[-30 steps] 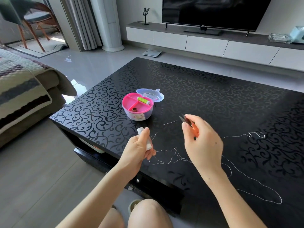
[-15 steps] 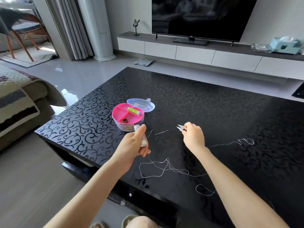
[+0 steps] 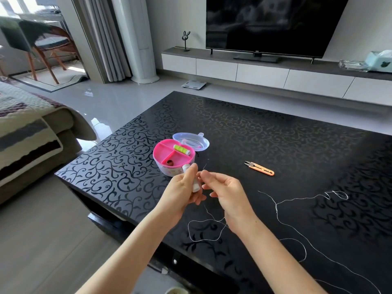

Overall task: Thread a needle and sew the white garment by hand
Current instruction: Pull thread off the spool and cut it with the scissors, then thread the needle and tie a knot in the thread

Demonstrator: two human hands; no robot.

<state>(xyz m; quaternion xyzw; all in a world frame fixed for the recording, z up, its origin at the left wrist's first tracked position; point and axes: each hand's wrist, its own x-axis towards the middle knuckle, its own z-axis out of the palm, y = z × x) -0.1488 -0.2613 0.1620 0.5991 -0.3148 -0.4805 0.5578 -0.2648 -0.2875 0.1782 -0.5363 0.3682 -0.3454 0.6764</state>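
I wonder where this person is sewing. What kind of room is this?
Most likely a living room at home: a big television stands on a low white TV cabinet, and a sofa with a striped cover sits beside the black patterned coffee table.

The black scroll-patterned table point(image 3: 275, 134) is glossy and smooth. At ten o'clock, the round pink sewing box point(image 3: 164, 150) and its clear lid point(image 3: 192, 138) are shiny plastic. The orange-handled thread snips point(image 3: 259, 168) have metal blades. The thin white thread point(image 3: 297, 199) looks matt.
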